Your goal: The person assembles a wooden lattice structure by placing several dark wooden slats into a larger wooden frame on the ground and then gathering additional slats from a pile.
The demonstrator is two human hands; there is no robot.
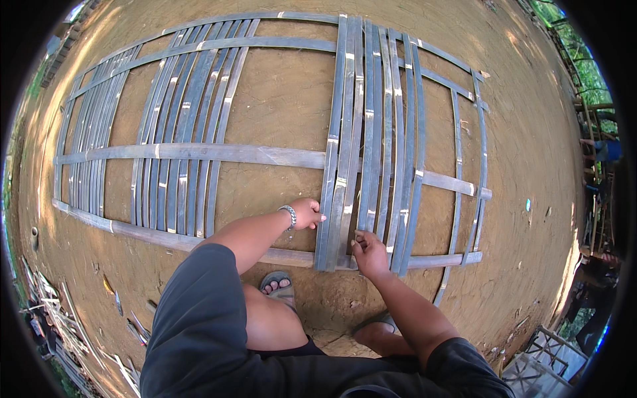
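Observation:
A group of long, flat bamboo slats [348, 132] lies side by side across a frame of thicker bamboo rails on the ground. My left hand [307, 214] wears a chain bracelet and has its fingers curled at the outer edge of the leftmost slat [328, 192] of this group. To its right, my right hand [369, 254] is closed, thumb and fingers pinched at a slat near the group's lower end. Its palm side is hidden. The lower ends of the slats rest over the nearest rail [292, 257].
More slats in two bunches [192, 126] lie on the frame's left part, and thin single slats [458, 172] at its right. Split bamboo strips [73, 325] are piled at lower left. A person [600, 278] is at the right edge. My sandalled foot [279, 286] stands beside the nearest rail.

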